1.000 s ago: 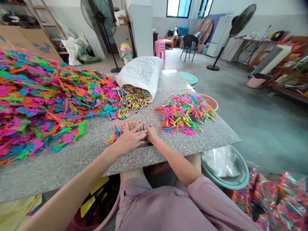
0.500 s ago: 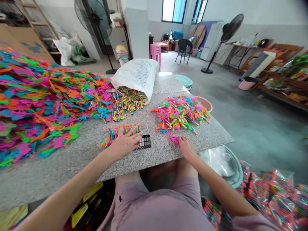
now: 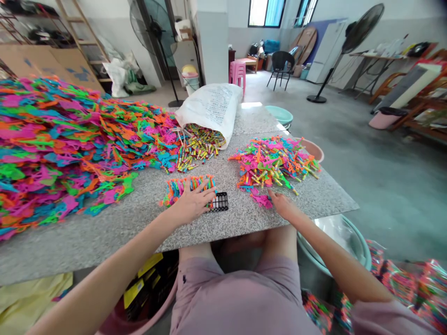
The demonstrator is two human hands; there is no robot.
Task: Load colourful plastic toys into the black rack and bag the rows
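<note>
My left hand (image 3: 192, 203) lies with its fingers spread over a row of colourful plastic pieces (image 3: 174, 188). They stand packed side by side in a black plastic rack (image 3: 220, 202), whose right end shows bare openings. My right hand (image 3: 285, 205) is beside a few loose pink plastic pieces (image 3: 261, 200) at the front of the table. Its fingers are drawn together near a small bluish bit; what they hold, if anything, is too small to make out. Just behind it lies a heap of plastic pieces with yellow printed tubes on them (image 3: 275, 160).
A large mound of bright plastic pieces (image 3: 70, 153) covers the left of the speckled stone table (image 3: 195, 232). A white sack (image 3: 213, 109) spills small yellow tubes (image 3: 199, 146). Below are a green basin (image 3: 365, 256), a pink tub (image 3: 164, 309) and filled clear bags (image 3: 400, 281).
The view has swung a little left. My right hand has come off the pink piece, which now lies to its left. My left hand stays on the row in the rack.
</note>
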